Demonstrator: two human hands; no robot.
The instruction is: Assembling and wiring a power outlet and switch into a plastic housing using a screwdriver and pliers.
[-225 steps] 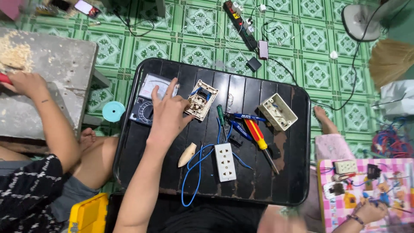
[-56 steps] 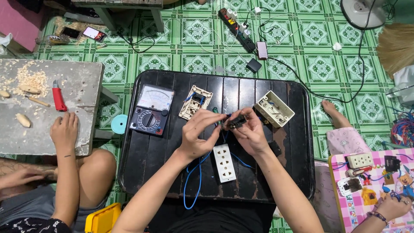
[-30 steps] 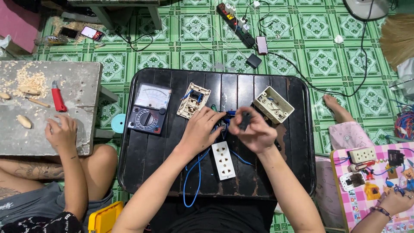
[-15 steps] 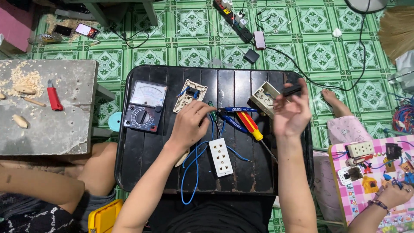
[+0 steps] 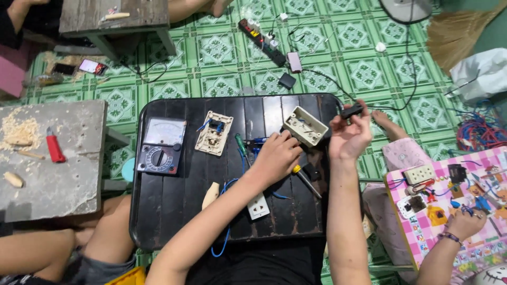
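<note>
My right hand (image 5: pixel 348 138) is raised near the right edge of the black table (image 5: pixel 174 211), pinching a small black part (image 5: pixel 351 111) between fingers and thumb. My left hand (image 5: pixel 277 155) rests on the table over the screwdrivers, its fingers closed on the yellow-handled one (image 5: pixel 305 179), just left of the cream wall box (image 5: pixel 305 125). A green-handled screwdriver (image 5: pixel 240 145) lies beside it. A white socket (image 5: pixel 258 206) with a blue wire (image 5: pixel 224 240) lies under my left forearm. The open switch plate (image 5: pixel 214 133) lies further left.
An analog multimeter (image 5: pixel 161 145) sits at the table's left. A grey slab (image 5: pixel 50 158) with a red knife (image 5: pixel 54 149) and wood shavings lies left. Another person's hand (image 5: pixel 467 224) works on a pink mat (image 5: pixel 449 211) at right. A power strip (image 5: pixel 263 41) lies on the green tiled floor.
My hands parted: the right one carried the black part from the table's middle up to the right edge, while the left one dropped onto the screwdrivers. The person at left withdrew a hand.
</note>
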